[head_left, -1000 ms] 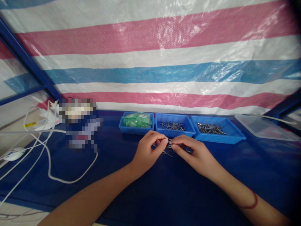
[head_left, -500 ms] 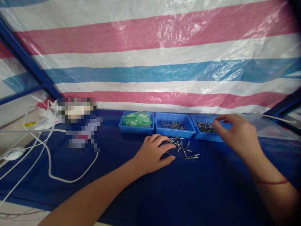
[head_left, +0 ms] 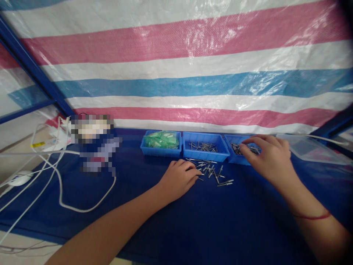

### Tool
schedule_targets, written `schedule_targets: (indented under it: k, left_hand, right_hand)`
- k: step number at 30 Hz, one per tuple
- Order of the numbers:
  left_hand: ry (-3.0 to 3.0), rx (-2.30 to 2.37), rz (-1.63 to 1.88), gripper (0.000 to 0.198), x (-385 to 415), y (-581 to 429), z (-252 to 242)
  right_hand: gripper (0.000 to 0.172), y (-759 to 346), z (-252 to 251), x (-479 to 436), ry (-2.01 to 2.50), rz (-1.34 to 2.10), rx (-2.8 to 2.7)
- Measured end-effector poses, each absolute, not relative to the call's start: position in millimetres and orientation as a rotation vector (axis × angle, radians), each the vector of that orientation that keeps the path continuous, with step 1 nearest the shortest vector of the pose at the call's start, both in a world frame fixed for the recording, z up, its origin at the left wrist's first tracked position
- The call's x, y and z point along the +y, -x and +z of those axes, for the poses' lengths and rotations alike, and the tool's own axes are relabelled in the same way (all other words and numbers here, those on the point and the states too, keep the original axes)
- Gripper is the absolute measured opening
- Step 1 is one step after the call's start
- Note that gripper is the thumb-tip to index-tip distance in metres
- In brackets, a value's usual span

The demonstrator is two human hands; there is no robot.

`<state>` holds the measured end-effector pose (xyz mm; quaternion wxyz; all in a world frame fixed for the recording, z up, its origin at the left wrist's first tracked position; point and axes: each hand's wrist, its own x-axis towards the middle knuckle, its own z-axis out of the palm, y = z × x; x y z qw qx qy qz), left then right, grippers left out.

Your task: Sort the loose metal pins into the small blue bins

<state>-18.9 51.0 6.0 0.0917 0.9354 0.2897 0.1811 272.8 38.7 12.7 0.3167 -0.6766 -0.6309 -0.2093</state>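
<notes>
On the blue tabletop lies a loose pile of metal blind rivets (head_left: 211, 171). My left hand (head_left: 179, 180) rests at the pile's left side, thumb and index finger closed together around a rivet that shows only in part. Over the right blue bin (head_left: 239, 159) hovers my right hand (head_left: 270, 156), its thumb and forefinger curved with a small gap between the tips. I see nothing held there. Rivets (head_left: 236, 148) lie inside that bin, partly covered by the hand. The middle blue bin (head_left: 205, 154) also contains rivets (head_left: 203, 146).
A left blue bin (head_left: 161, 151) holds green plastic packets (head_left: 161, 140). A clear plastic lid or tray (head_left: 311, 151) lies at the right. White cables (head_left: 82, 211) and a blurred-out item (head_left: 97, 154) occupy the left side. Striped sheeting (head_left: 179, 84) hangs behind.
My right hand has shifted left over the right bin. My left thumb and index finger, apart earlier, have come together at the rivet pile.
</notes>
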Motion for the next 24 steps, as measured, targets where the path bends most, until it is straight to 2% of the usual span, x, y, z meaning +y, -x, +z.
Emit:
schedule_targets:
  k: [5, 12, 18, 22, 24]
  left_hand:
    - [-2.812, 0.923, 0.52, 0.018, 49, 16, 4]
    - [-2.946, 0.945, 0.533, 0.015, 52, 16, -2]
    - [-2.85, 0.965, 0.651, 0.02, 54, 18, 6]
    - [-2.556, 0.938, 0.792, 0.018, 51, 17, 13]
    - [-2.434, 0.92, 0.861, 0.016, 49, 15, 14]
  right_hand:
    - [0.022, -258, 20, 35, 1.686, -0.564, -1.669]
    - [0.009, -224, 34, 22, 1.403, -0.463, -1.862]
    - [0.009, -194, 41, 10, 1.14, 0.056, -2.202]
    - [0.014, -185, 35, 8, 1.156, 0.286, -2.212]
    - [0.011, -183, 31, 9, 1.163, 0.39, -2.186]
